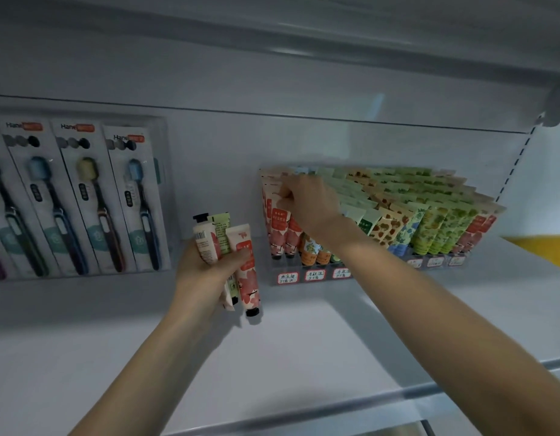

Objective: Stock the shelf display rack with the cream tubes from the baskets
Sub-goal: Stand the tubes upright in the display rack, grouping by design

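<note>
Status: late stage, judged from fill. The display rack (313, 280) is packed nearly end to end with cream tubes (429, 234) in tiered rows. It stands on the white shelf (272, 357), right of centre. Left to do: the handful in hand, plus whatever is in the baskets (none in view, so that remainder can't be judged).

Left hand (206, 272): fingers are wrapped round a bundle, held just left of the rack, above the shelf. Three tubes are counted for certain:
- a pink floral tube (248, 278), cap down
- a green tube (222, 229)
- a white tube with a black cap (204, 243), cap up

A fourth may be tucked behind; not resolved.

Right hand (307, 202): fingers are curled over the tops of the rack's leftmost pink columns. Whether a tube is pinched or the row merely pressed cannot be told, as the area is blurred.

Counts:
- rack: 1
- price labels (288, 277): 6 visible on the rack front, others hidden by the right forearm
- racked tubes: too many and too blurred to count
- toothbrush packs (83, 196): 3 whole at the left, at least one more cut off by the frame edge
</note>
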`<state>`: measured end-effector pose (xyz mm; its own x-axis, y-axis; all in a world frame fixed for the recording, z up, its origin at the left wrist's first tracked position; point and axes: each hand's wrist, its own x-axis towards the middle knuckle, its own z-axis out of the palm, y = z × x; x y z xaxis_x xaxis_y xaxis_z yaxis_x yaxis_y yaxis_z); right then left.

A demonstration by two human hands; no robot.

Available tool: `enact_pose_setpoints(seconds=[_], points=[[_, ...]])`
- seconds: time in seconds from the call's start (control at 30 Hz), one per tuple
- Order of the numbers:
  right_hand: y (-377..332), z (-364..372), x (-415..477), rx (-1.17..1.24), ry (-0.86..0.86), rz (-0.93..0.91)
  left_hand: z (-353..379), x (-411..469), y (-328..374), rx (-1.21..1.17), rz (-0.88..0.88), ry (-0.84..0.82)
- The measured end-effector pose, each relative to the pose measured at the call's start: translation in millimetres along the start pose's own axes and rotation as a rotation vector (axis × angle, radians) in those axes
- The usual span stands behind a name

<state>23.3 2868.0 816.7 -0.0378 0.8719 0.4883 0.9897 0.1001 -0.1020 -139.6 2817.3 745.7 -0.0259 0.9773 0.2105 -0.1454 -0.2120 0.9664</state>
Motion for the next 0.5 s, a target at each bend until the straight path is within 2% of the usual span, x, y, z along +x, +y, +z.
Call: enact_pose_setpoints(seconds=[0.5], points=[[4.5,4.8,-9.6,0.104,0.108,-0.057,0.1,-1.3,-2.8,-0.047,-0.030,-0.031]])
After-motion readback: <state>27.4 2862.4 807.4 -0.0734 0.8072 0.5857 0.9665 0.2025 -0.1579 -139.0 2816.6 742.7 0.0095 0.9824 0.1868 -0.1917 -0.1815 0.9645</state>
